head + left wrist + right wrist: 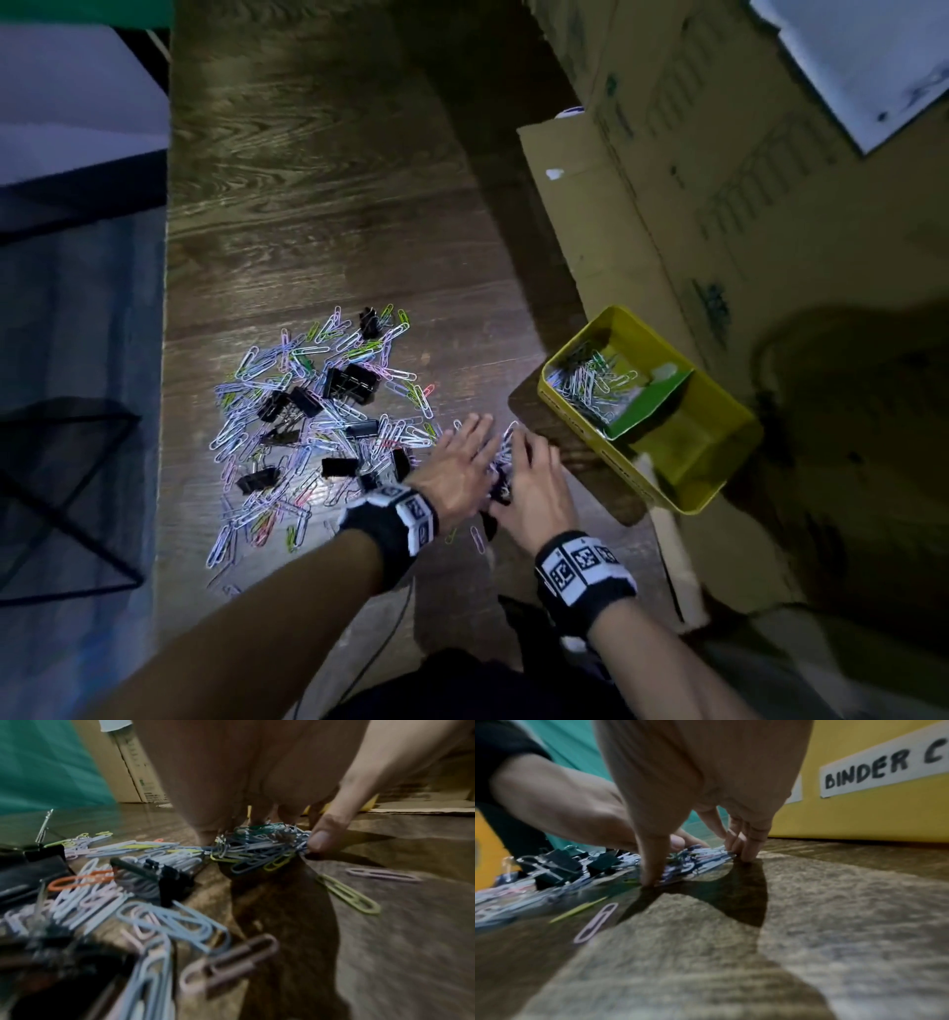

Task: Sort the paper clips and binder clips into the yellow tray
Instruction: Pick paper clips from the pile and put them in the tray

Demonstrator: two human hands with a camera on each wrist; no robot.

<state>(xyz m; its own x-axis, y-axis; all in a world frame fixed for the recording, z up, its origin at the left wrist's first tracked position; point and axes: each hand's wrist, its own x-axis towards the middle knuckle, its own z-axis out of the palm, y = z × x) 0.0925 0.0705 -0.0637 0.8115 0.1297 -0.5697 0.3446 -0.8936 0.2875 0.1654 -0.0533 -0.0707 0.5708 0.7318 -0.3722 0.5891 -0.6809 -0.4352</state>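
Observation:
A heap of coloured paper clips (308,411) mixed with black binder clips (352,383) lies on the wooden table. At its right edge my left hand (472,452) and right hand (524,462) press together round a bunch of paper clips (506,442). In the left wrist view the thumb (321,839) and fingers pinch the bunch (262,845). In the right wrist view my right hand (698,866) curls thumb and fingers round the same bunch (700,858), tips on the table. The yellow tray (719,493) stands to the right; its far compartment holds paper clips (590,385).
The tray's side (859,817) carries a label reading "BINDER C" (885,768). A large cardboard box (719,180) rises behind the tray. A black wire basket (61,493) stands off the table's left edge. Stray clips (347,894) lie near my hands.

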